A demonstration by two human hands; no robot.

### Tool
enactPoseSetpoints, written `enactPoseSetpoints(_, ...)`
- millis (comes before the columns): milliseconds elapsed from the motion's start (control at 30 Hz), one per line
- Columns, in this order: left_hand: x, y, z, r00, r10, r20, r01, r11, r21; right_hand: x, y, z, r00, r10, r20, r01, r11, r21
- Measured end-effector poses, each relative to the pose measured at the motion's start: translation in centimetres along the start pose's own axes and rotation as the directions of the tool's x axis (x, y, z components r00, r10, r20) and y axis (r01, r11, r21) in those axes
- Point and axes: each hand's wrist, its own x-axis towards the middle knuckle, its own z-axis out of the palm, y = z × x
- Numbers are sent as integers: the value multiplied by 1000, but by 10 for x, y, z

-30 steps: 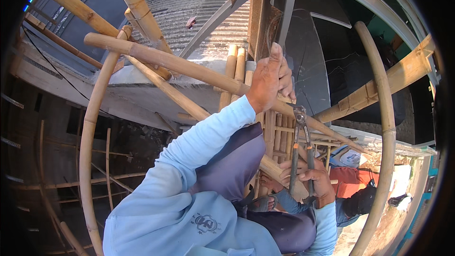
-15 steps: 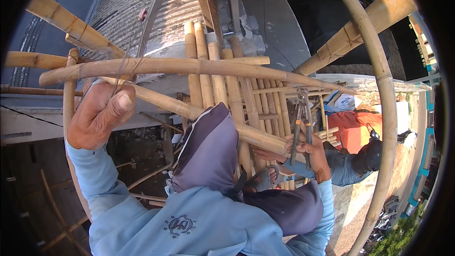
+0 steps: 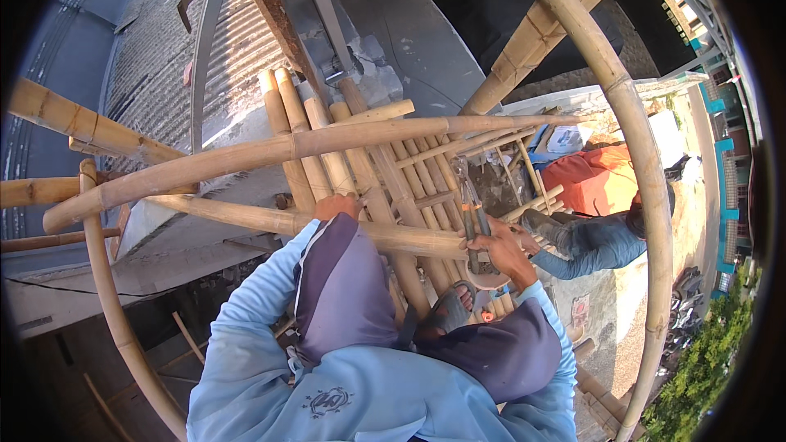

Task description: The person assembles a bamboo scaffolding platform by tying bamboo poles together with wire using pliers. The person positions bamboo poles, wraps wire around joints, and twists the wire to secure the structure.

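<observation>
My right hand (image 3: 503, 250) is closed around the handles of a pair of end-cutting pincers (image 3: 472, 206), whose metal jaws point up and away from me. It is beside the right end of a horizontal bamboo pole (image 3: 409, 239). My left hand (image 3: 337, 206) lies over this same pole further left, its fingers bent around it; my raised knee (image 3: 348, 295) hides part of it. Beyond both hands a longer, thicker bamboo rail (image 3: 270, 150) crosses the view. Just past my left hand lie upright-running bamboo poles (image 3: 332, 160), side by side.
A co-worker in a blue sleeve (image 3: 602, 244) is below at the right, a hand (image 3: 526, 239) near my right hand. A tall bent bamboo pole (image 3: 634, 115) rises on the right. My sandalled foot (image 3: 450, 311) rests on bamboo. Corrugated roofing (image 3: 188, 65) lies far left.
My left hand has left the wire-wrapped joint at the far left and come right to the lower pole. My right hand still holds the pincers. The view has shifted and turned; the co-worker's arm has moved.
</observation>
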Motion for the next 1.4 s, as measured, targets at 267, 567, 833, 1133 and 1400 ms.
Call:
enactPoseSetpoints(267, 101, -28, 25, 944, 325, -53, -326, 945, -9, -3, 26, 18, 997, 54, -55, -55, 998, -22)
enactPoseSetpoints(567, 53, 15, 16, 816, 557, 157, -579, 786, 220, -16, 40, 23, 993, 35, -112, -35, 999, 6)
enactPoseSetpoints(833, -1, 31, -110, 769, 618, -160, -513, 748, 421, -15, 40, 20, 984, -36, -177, -8, 969, -246)
enactPoseSetpoints(1133, -6, 1, 48, 876, 441, 195, -464, 880, 97, -17, 89, 33, 957, -141, -253, 46, 936, -349)
enactPoseSetpoints(1400, 64, -28, 19, 931, 302, -204, -262, 944, 202, -22, 59, 28, 973, 2, -232, -58, 970, -237)
